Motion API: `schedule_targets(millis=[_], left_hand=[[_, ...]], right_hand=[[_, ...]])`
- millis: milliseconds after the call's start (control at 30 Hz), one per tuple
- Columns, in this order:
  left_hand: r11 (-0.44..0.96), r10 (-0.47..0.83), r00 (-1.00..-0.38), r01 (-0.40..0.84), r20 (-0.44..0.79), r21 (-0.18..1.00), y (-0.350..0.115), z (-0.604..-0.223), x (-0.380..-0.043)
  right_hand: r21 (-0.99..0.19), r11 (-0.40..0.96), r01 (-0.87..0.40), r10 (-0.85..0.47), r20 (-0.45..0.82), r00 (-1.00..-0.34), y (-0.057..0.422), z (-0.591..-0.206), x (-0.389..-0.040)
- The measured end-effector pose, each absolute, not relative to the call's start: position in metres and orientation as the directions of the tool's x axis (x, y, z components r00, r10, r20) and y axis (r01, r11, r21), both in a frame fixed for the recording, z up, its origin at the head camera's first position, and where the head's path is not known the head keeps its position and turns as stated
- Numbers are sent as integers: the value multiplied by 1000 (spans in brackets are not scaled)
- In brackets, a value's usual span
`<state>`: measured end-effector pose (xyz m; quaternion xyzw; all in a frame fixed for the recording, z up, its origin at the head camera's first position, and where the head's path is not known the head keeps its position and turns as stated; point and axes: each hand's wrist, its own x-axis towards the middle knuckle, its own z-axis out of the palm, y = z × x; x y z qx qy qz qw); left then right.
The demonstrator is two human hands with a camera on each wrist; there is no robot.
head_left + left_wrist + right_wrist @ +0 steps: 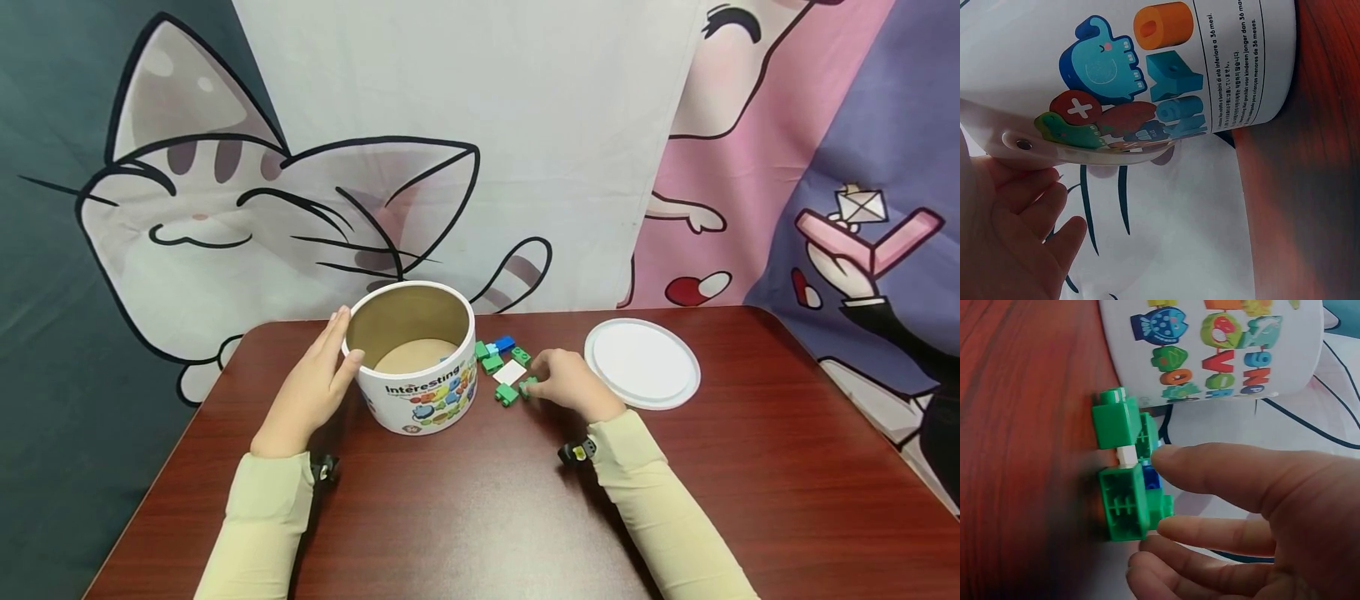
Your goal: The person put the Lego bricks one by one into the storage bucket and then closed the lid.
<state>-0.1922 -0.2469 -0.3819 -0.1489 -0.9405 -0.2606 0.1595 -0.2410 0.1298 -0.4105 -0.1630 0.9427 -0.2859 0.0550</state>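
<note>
My left hand [310, 392] lies against the left side of a white bucket [420, 404] printed "Interesting", fingers straight along its wall. In the left wrist view the fingers are beside the bucket's rim and handle rivet. The bucket stands upright with its top uncovered. To its right, my right hand [568, 382] reaches to a green toy brick [1124, 503], thumb and index finger spread and apart from each other. Whether the fingertips touch that brick cannot be told. Another green brick [506, 394] lies just left of it, with a white piece [510, 372] behind.
Several more bricks lie close to the bucket, among them a blue brick [505, 342] and a green one [521, 356]. A round white lid [642, 364] lies flat on the brown table [465, 517] to the right. Cartoon-printed cloth [577, 150] hangs behind the table.
</note>
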Motion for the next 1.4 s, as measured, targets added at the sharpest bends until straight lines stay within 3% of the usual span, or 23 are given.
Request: schedule_targets(millis=[300, 1133, 1400], left_hand=[[819, 196, -903, 365, 381, 443, -247, -382, -194], [815, 198, -904, 366, 378, 449, -247, -382, -194], [817, 198, -906, 364, 374, 448, -247, -382, -194]], right_hand=[[-555, 797, -238, -322, -58, -945, 127, -413, -239], [-529, 808, -259, -317, -21, -948, 126, -412, -240], [-529, 792, -306, -314, 78, -946, 126, -410, -241]])
